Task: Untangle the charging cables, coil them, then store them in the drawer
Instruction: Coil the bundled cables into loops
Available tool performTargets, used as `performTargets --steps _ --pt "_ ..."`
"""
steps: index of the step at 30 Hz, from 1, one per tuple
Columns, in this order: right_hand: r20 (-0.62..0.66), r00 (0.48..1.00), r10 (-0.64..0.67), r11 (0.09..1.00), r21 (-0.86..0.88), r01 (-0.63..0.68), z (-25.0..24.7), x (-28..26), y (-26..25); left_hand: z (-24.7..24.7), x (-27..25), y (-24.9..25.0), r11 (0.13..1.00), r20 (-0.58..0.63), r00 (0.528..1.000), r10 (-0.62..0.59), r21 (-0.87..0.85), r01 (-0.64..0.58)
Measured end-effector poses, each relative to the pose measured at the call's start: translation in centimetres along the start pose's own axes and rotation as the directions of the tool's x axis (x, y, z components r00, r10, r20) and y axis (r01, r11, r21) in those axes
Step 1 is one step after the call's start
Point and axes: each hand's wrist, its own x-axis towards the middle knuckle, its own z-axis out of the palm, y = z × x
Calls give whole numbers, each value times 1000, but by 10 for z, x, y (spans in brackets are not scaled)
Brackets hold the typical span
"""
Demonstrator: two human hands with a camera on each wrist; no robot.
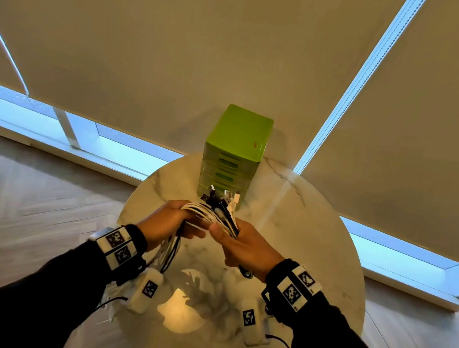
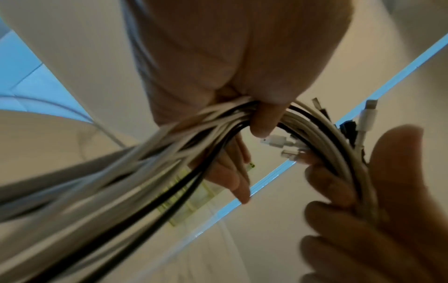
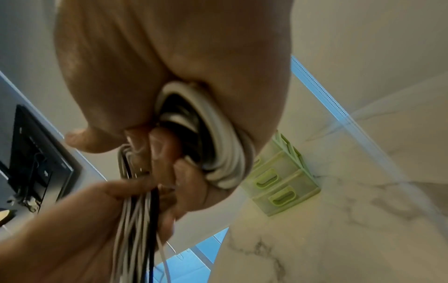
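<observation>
A bundle of white and black charging cables [image 1: 214, 215] arches between both hands above the round marble table [image 1: 301, 241]. My left hand [image 1: 168, 222] grips the bundle's left side, and loose strands hang down past that wrist. My right hand [image 1: 245, 247] grips the right side, with the plug ends [image 1: 223, 198] sticking up beyond it. In the left wrist view the cables [image 2: 145, 172] run through my curled fingers [image 2: 264, 122], with white plugs [image 2: 368, 118] near the right hand [image 2: 387, 191]. The right wrist view shows looped cable [image 3: 225, 137] in the palm. The green drawer unit [image 1: 235, 151] stands behind, its drawers closed.
The drawer unit [image 3: 278, 183] sits at the table's far edge against beige roller blinds [image 1: 180, 50]. A bright lamp reflection [image 1: 180, 313] lies on the tabletop near me. Light wooden floor [image 1: 30, 191] surrounds the table. A dark screen [image 3: 36, 153] shows in the right wrist view.
</observation>
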Motion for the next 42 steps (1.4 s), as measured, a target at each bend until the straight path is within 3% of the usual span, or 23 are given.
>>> performTargets --steps 3,6,10,14,18,22,25,27,30,33,35,36,38,40,42 --pt "26 999 -46 999 14 45 11 0 5 10 -3 10 967 -34 999 -17 -255 7" --pt "45 997 -63 994 -87 67 23 9 19 19 -2 12 897 -98 994 -51 -441 2" --pt "-44 996 -75 970 -235 63 35 21 39 24 2 15 766 -117 988 -102 -643 3" --pt "-103 992 -66 966 -257 37 41 31 44 28 1 20 679 -72 991 -108 -734 20" --pt "-115 993 10 979 -202 -33 49 29 35 28 -1 22 676 -58 994 -91 -736 19" --pt "-178 978 -106 983 -164 76 56 31 24 24 3 20 673 -95 992 -79 -740 -17" --pt "-191 980 -56 997 -57 46 56 29 24 20 3 23 705 -92 996 -21 -708 -51" --pt "-171 985 5 995 95 11 55 26 23 18 3 27 774 -87 994 65 -624 -105" --pt "-199 980 -17 942 325 82 52 24 13 9 -3 21 886 -14 982 189 -429 -176" --pt "-304 953 3 879 456 143 46 24 4 -3 -19 0 979 190 969 160 -158 -131" --pt "-311 950 28 835 530 149 43 25 0 2 -29 -17 995 391 917 79 30 -99" --pt "-310 950 40 807 571 153 42 27 -4 8 -31 -26 986 430 902 36 133 -103" --pt "-320 947 32 757 627 186 43 32 -11 21 -31 -40 974 357 934 -5 213 -76" --pt "-318 948 -3 695 681 231 44 34 -20 33 -30 -47 995 231 972 -30 98 7" --pt "-271 962 -44 608 756 241 43 34 -27 38 -32 -44 998 140 990 -20 53 13"
